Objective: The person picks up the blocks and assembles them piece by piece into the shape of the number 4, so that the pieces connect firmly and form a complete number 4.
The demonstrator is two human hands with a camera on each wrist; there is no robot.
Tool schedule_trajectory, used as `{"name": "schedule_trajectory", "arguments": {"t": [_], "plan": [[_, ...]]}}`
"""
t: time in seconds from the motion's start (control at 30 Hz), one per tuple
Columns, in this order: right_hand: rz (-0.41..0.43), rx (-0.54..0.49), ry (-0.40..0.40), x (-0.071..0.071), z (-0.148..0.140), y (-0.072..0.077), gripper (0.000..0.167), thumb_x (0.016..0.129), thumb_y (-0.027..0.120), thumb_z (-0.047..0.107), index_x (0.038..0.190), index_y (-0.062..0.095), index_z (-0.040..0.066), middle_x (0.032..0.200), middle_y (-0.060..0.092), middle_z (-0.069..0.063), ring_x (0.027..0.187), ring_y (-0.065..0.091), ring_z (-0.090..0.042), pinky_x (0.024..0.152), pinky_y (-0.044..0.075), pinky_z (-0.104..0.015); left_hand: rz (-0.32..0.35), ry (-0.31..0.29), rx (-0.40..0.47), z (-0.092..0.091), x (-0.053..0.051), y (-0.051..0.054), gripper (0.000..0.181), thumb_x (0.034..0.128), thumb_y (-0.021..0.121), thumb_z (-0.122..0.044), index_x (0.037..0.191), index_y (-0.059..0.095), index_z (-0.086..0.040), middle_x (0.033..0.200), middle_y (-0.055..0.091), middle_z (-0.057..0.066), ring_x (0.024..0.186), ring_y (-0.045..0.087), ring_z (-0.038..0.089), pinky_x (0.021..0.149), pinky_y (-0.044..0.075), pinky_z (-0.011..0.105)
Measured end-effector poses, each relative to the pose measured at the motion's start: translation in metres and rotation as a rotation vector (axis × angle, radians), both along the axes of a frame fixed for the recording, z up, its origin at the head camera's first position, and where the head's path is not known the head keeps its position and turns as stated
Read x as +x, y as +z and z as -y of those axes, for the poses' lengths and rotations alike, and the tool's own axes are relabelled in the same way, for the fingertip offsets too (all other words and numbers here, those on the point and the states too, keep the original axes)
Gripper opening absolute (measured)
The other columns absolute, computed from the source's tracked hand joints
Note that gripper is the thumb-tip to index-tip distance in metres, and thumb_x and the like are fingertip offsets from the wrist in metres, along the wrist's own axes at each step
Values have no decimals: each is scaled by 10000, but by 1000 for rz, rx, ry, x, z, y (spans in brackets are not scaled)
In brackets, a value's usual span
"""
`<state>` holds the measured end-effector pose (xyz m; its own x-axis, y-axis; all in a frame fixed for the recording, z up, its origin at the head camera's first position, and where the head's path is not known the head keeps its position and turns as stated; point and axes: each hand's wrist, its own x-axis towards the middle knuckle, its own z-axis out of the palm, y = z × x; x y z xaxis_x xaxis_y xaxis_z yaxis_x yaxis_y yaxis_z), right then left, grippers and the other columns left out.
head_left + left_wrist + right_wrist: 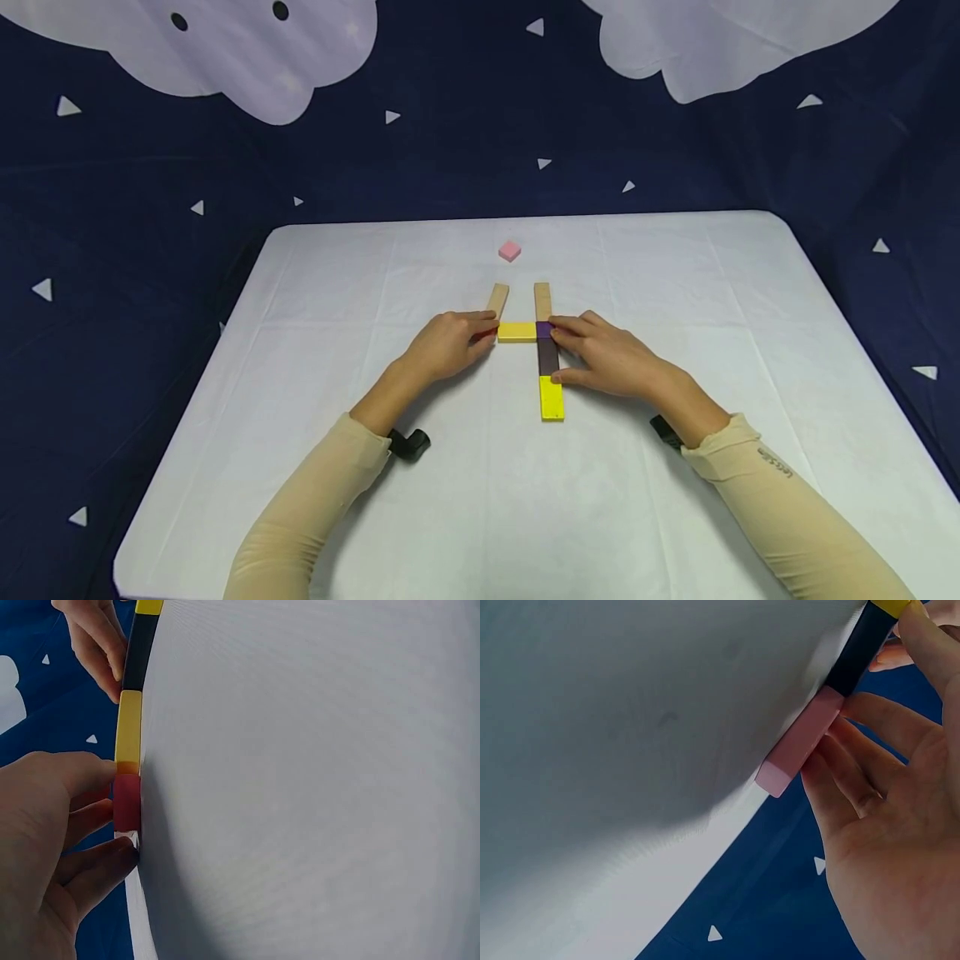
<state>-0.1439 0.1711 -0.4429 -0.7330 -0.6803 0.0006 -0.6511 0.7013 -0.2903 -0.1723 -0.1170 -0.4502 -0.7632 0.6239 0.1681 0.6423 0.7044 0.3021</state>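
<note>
My left hand (450, 343) pinches a red block (127, 802) between thumb and fingers, partly covering it in the head view. The red block meets the left end of a yellow crosspiece block (517, 332). A small purple block (543, 331) joins the crosspiece's right end. Below it, a dark block (548, 357) and a bright yellow block (551, 398) continue in line. My right hand (611, 354) touches this column from the right, fingers at the purple block, thumb by the bright yellow one. In the right wrist view, its fairly straight fingers press the side of a pinkish block (801, 742).
A wooden block (498, 297) leans obliquely beyond the left hand. Another wooden block (542, 300) extends beyond the purple one. Farther back lies a separate pink block (509, 251). All rest on a white-covered table (360, 283) before a dark blue cloth (465, 167).
</note>
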Motion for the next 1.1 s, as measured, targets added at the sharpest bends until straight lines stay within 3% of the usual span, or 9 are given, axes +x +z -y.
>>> {"name": "schedule_trajectory", "arguments": {"t": [0.43, 0.87, 1.1], "plan": [[21, 7, -4, 0, 1, 1, 774, 865, 626, 564, 1398, 481, 21, 1517, 340, -67, 1229, 383, -206, 965, 412, -421, -3, 1, -8, 1, 0, -1, 322, 928, 642, -246, 1223, 679, -121, 1302, 591, 13, 1160, 575, 213, 946, 454, 366], [18, -10, -4, 0, -1, 1, 771, 860, 639, 554, 1393, 486, 19, 1512, 347, -65, 1208, 388, -197, 946, 425, -408, 8, 39, 23, -5, 1, 1, 385, 920, 639, -269, 1262, 645, -93, 1329, 575, 48, 1177, 564, 222, 969, 436, 370], [20, -11, -3, 1, 0, 2, 767, 862, 636, 554, 1392, 489, 19, 1514, 345, -61, 1216, 386, -199, 949, 422, -416, 22, 87, -13, -9, 2, 3, 356, 934, 620, -300, 1231, 674, -111, 1343, 561, 26, 1177, 564, 232, 956, 445, 393]]}}
